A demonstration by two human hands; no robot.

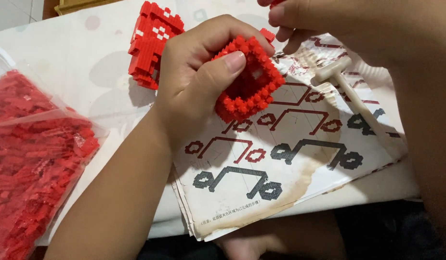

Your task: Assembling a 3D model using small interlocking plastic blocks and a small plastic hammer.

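My left hand (196, 77) grips a square red ring built of small bricks (249, 82), thumb pressed on its near edge, held above a stained instruction sheet (281, 163). At the top right my right hand (309, 19) hovers with fingers curled; a bit of red shows at its top edge, too little to identify. A small red brick (267, 34) sits just beside the ring's far corner.
A larger red and white brick build (148, 43) stands on the pale table behind my left hand. A clear plastic bag full of loose red bricks (35, 159) lies at the left. A beige plastic hammer-shaped tool (346, 89) rests on the sheet at right.
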